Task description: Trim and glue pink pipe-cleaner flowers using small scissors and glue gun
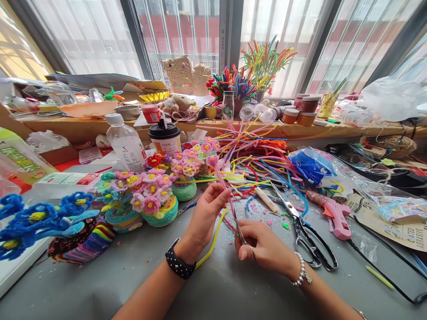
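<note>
Near the middle of the table, my left hand [208,213] pinches a pink pipe-cleaner stem [220,178] with a fluffy pink tip that points up. My right hand [258,244] is closed on the handles of small scissors [239,227]. Their blades point up and lie against the lower part of the pink stem, just below my left fingers. A yellow pipe cleaner [215,235] hangs down beside my left wrist. Pink and yellow pipe-cleaner flowers [153,191] stand in round coiled pots left of my left hand.
Large black-handled scissors [300,226] and a pink glue gun [333,215] with its cord lie at the right. Blue flowers [36,218] are at the left. A bottle [125,144], a lidded cup [164,140] and a pipe-cleaner pile [256,149] stand or lie behind my hands.
</note>
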A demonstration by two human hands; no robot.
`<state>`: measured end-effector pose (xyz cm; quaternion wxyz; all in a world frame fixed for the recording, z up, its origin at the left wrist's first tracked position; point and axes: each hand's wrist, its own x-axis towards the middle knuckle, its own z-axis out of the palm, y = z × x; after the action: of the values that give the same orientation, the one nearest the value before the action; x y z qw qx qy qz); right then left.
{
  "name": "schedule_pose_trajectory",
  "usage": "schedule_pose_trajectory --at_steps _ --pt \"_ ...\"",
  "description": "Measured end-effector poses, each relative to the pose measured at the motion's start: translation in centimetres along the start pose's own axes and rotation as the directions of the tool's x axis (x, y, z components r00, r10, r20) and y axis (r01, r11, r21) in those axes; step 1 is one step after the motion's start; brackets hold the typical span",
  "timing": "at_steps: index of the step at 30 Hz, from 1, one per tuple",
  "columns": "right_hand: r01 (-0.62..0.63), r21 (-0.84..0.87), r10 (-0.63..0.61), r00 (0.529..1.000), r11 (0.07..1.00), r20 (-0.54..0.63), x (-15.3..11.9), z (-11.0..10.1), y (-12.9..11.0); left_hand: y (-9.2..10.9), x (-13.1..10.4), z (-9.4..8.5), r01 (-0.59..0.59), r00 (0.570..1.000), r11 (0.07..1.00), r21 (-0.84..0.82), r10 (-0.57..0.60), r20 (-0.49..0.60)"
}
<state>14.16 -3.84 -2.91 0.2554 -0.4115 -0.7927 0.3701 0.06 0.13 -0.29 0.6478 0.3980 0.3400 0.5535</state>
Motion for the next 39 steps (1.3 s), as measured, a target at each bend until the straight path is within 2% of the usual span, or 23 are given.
schedule_pose_trajectory --at_steps 8,16,25,31,36,39 --pt "-0.025 0.021 0.026 0.997 0.999 -0.067 0.14 0.08 0.14 0.12 -0.09 0.04 0.001 1.0 1.0 -0.007 -0.001 -0.007" --pt "-0.034 0.037 0.04 0.988 0.999 -0.149 0.3 0.19 0.06 0.08 0.09 -0.08 -0.029 0.999 0.995 -0.096 0.025 -0.048" --pt "-0.02 0.026 0.025 0.984 0.999 -0.175 0.32 0.27 0.46 -0.04 0.24 -0.27 -0.04 0.999 0.992 -0.122 0.036 -0.039" --pt "-0.031 0.079 0.044 0.985 0.996 -0.168 0.33 0.01 0.35 -0.04 0.18 -0.28 -0.047 0.998 0.989 -0.139 0.041 -0.049" --pt "-0.083 0.148 0.107 0.98 0.985 -0.166 0.24 -0.27 0.23 -0.05 0.23 -0.31 -0.058 0.998 0.99 -0.128 0.053 -0.04" --pt "-0.1 0.285 0.141 0.982 0.953 -0.128 0.11 -0.36 0.33 -0.05 0.27 -0.32 -0.053 0.998 0.991 -0.124 0.048 -0.041"
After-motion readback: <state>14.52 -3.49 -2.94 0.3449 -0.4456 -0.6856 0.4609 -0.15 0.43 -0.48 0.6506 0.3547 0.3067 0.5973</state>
